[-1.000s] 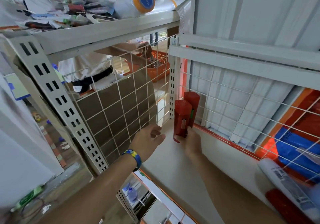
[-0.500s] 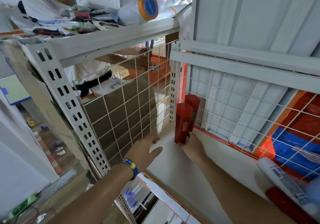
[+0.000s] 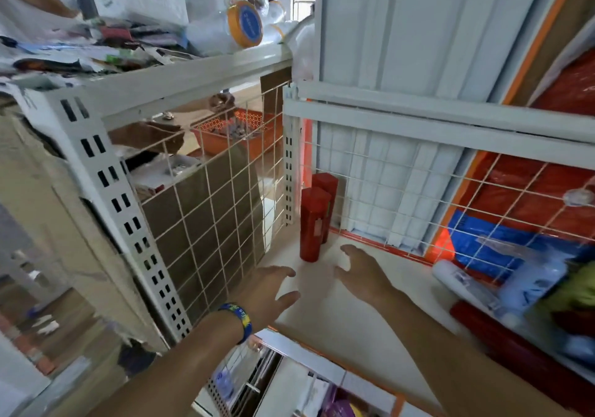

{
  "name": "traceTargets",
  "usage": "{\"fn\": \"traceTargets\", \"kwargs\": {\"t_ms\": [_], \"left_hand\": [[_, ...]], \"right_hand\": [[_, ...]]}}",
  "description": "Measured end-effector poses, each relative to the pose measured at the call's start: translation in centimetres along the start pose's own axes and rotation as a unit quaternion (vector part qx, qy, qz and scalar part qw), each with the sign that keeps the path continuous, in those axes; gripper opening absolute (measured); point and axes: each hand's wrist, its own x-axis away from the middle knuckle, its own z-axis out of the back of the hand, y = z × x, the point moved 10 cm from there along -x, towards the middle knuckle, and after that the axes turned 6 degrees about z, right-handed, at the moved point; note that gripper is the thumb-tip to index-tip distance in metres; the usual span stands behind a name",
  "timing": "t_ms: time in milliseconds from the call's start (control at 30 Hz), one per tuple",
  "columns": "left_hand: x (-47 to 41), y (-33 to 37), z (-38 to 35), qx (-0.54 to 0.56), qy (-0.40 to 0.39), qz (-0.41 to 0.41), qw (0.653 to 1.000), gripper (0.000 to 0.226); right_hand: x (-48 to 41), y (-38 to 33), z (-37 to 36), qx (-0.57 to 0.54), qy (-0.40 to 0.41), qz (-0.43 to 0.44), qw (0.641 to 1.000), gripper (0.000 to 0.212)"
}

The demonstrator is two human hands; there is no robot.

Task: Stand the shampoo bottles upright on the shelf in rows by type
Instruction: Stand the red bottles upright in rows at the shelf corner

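Note:
Two red shampoo bottles stand upright in the shelf's back left corner, the front one (image 3: 313, 225) just ahead of the rear one (image 3: 327, 185). My right hand (image 3: 362, 271) hovers open over the white shelf (image 3: 341, 313), a little right of the front bottle and not touching it. My left hand (image 3: 269, 291), with a blue and yellow wristband, is open at the shelf's left edge. At the right, a white bottle (image 3: 463, 288) and a red bottle (image 3: 502, 336) lie on their sides beside a pale blue pack (image 3: 531, 283).
White wire mesh (image 3: 212, 210) closes the left side and the back (image 3: 386, 191) of the shelf. A cluttered upper shelf (image 3: 180, 72) hangs overhead with a tape roll (image 3: 246, 25). Another person's hands and an orange basket (image 3: 238, 130) show behind the mesh.
My right hand let go of the front red bottle and drew back to the right. My left hand also pulled back a little. Both red bottles stay upright.

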Motion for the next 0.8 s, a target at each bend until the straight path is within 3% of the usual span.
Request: {"fn": "traceTargets", "kwargs": {"t_ms": [367, 533, 800], "left_hand": [[-0.6, 3.7, -1.8, 0.071, -0.006, -0.079, 0.994, 0.047], [-0.5, 5.3, -3.9, 0.075, -0.022, -0.109, 0.991, 0.046], [-0.4, 7.9, -2.7, 0.057, 0.023, -0.158, 0.985, 0.050]], "right_hand": [[5.7, 2.0, 4.7, 0.017, 0.099, -0.034, 0.994, 0.061], [8.5, 3.9, 4.9, 0.037, 0.114, -0.062, 0.991, 0.058], [11.7, 5.8, 5.5, 0.061, 0.130, -0.071, 0.987, 0.059]]}}
